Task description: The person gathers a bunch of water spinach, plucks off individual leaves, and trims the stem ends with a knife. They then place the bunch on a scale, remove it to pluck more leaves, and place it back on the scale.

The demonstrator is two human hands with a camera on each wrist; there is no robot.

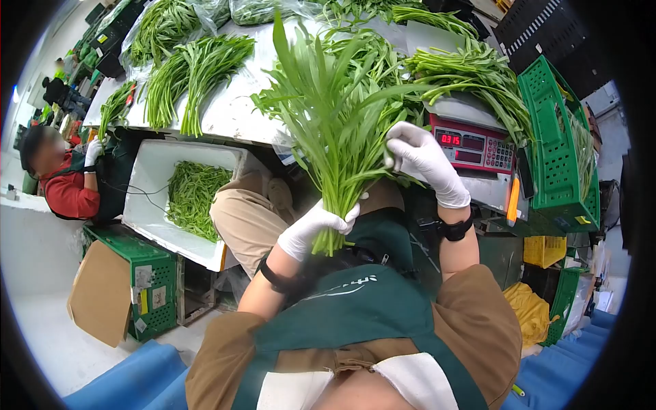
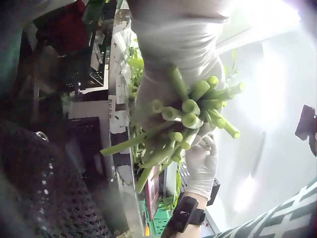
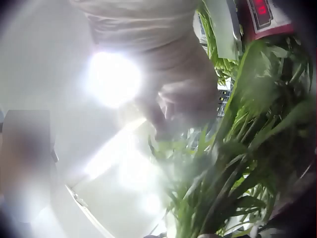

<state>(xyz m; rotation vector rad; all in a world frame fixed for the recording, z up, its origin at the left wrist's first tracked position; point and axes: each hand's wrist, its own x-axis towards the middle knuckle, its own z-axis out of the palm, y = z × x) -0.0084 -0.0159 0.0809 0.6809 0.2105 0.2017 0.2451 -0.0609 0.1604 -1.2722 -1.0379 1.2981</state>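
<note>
My gloved left hand (image 1: 316, 229) grips a bunch of water spinach (image 1: 335, 137) low around its stems, leaves upward, in front of the apron. Its hollow cut ends (image 2: 190, 120) jut out below that hand in the left wrist view. At the bunch's right side is my gloved right hand (image 1: 422, 160), fingers bent and fingertips right at the outer leaves. In the right wrist view the leaves (image 3: 198, 173) hang close under the blurred fingers; I cannot tell whether they pinch a leaf.
A red scale (image 1: 471, 147) reading 0.315 carries more greens (image 1: 471, 75) at the right. Beside it stand a green crate (image 1: 547, 164) and an orange-handled knife (image 1: 512, 198). Bunches (image 1: 198, 75) lie on the table's left. A white foam box (image 1: 147, 184) holds trimmings; another person (image 1: 72, 178) works beyond it.
</note>
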